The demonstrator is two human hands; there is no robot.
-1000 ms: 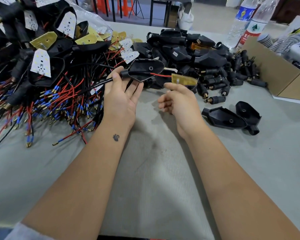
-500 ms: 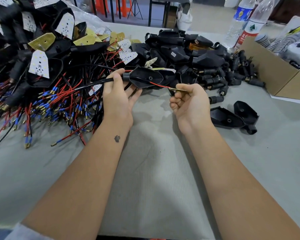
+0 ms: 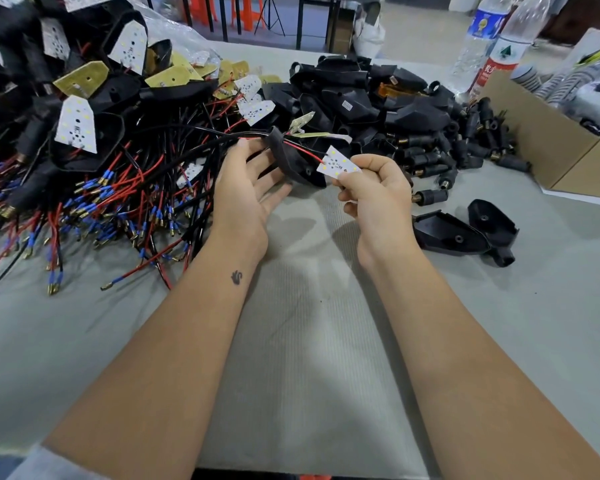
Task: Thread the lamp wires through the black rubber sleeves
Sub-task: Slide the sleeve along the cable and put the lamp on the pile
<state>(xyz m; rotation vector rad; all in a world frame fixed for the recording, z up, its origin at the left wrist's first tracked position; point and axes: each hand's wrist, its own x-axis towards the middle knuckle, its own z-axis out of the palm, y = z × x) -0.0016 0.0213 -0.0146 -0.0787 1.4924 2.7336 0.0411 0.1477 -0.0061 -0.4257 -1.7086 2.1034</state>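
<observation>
My left hand [image 3: 246, 188] lies palm up, its thumb pinching the black cable against the neck of a black lamp housing [image 3: 293, 161] while the straight fingers reach under the shell. The housing stands tilted on its edge. A red and a black wire [image 3: 302, 150] run out of it to a small white LED board [image 3: 338, 162]. My right hand [image 3: 374, 195] pinches that board between thumb and fingers, LED face up, just right of the housing.
A heap of wired lamps with red and black leads [image 3: 94, 174] fills the left. Black housings [image 3: 354, 95] and black rubber sleeves [image 3: 430, 157] pile up behind. Two loose housings [image 3: 447, 233] lie at right, near a cardboard box [image 3: 551, 143] and water bottles [image 3: 503, 53].
My right hand turned the board from its yellow back to its white LED face and brought it closer to the housing. The housing tipped up on edge in my left hand.
</observation>
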